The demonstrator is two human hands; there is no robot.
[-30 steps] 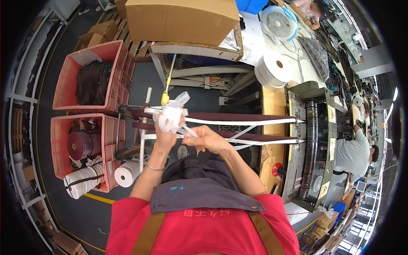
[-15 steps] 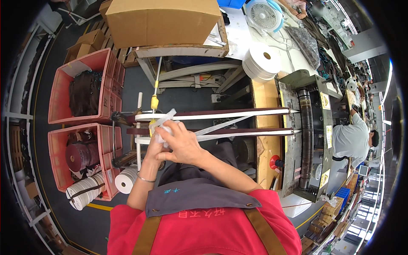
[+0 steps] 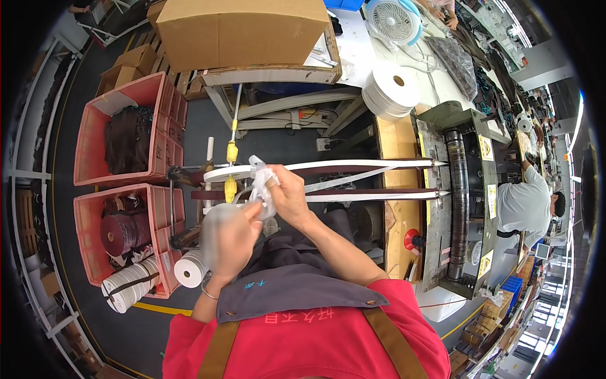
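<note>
My right hand [image 3: 291, 197] is closed around a crumpled, whitish, translucent strip [image 3: 261, 180] in front of my chest. Close on its left, my left hand [image 3: 232, 240] is smeared by motion; its fingertips are near the strip's lower part, and whether they grip it is unclear. From the bunch, a loose pale strip [image 3: 350, 180] slants up to the right. Beyond and beside my hands, two white tapes and dark maroon bands run side by side to the machine; the far white tape [image 3: 353, 163] and the near maroon band [image 3: 404, 194] show plainly.
On the right stands a machine with a dark roller [image 3: 454, 208] and pointed guides. Yellow-wrapped rod fittings [image 3: 231, 151] are just beyond my hands. Pink crates [image 3: 129, 189] with rolls stand left. A cardboard box [image 3: 240, 35], fan [image 3: 392, 22] and white roll [image 3: 388, 91] sit farther back.
My hands, together before, have drawn apart. The left has moved down toward me; the right has shifted slightly right, with the crumpled strip in it.
</note>
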